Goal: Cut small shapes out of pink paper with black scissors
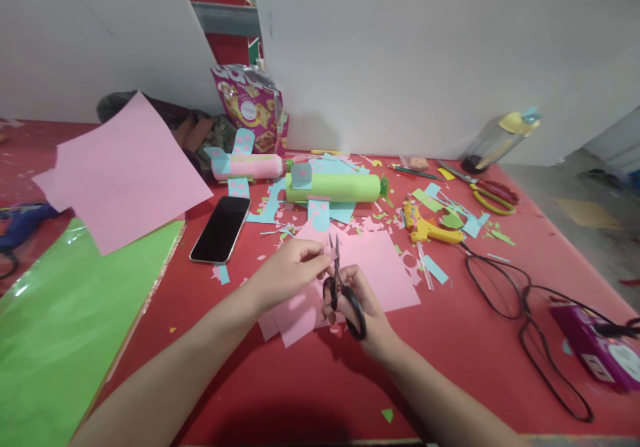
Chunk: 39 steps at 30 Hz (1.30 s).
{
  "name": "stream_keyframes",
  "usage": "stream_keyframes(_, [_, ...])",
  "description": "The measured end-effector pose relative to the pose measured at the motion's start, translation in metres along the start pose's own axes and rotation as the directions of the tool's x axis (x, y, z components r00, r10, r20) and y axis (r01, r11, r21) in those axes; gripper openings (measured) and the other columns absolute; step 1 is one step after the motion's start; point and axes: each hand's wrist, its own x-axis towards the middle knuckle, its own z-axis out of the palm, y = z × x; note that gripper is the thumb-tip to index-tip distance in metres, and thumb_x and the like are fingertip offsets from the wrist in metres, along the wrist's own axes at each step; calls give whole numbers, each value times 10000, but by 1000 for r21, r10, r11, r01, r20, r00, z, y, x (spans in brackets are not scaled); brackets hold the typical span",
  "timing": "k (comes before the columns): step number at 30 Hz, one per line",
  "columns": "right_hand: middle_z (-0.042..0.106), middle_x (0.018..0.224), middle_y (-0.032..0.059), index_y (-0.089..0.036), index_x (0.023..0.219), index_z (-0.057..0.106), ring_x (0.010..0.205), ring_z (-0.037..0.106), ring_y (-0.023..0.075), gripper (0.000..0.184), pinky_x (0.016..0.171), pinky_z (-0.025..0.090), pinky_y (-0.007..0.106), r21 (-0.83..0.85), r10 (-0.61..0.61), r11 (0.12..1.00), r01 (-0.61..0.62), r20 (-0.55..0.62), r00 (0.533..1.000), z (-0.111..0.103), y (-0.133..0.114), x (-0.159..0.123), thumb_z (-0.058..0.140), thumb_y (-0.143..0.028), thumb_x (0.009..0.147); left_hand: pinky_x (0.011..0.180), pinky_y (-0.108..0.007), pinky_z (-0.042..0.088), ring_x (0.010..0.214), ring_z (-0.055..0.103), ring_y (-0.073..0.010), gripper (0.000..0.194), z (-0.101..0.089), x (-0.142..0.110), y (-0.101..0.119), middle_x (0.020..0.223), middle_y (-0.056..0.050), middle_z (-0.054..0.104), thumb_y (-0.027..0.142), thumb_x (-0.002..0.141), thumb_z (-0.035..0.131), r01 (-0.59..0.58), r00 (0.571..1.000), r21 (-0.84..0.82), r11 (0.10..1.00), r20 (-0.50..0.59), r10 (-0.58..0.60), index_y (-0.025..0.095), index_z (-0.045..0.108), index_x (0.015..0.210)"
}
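Above pink paper (393, 273) on the red bench (430, 373), the left hand (293, 267) pinches 1 pink scrap (331, 254) — the right hand (367, 310) holds black-handled scissors (341, 289), opened, just beside it. Lettering on the purple bag (255, 117) I cannot read surely.

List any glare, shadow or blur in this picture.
Head view: white glare streaks across the glossy green sheet; a soft, dark shadow on the red table near the bottom edge; the purple box at the right edge looks blurred, while the scissors read more clearly.
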Motion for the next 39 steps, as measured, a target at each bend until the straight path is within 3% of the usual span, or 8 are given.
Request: stream_keyframes(39, [463, 624, -87, -229, 769, 332, 437, 477, 54, 346, 482, 383, 227, 6, 5, 1000, -5, -38, 999, 2, 0, 2, 612, -414, 685, 573, -220, 361, 597, 474, -117, 226, -3, -1, 4, 584, 18, 503, 245, 749, 386, -11, 1000, 87, 996, -12, 12, 155, 510, 584])
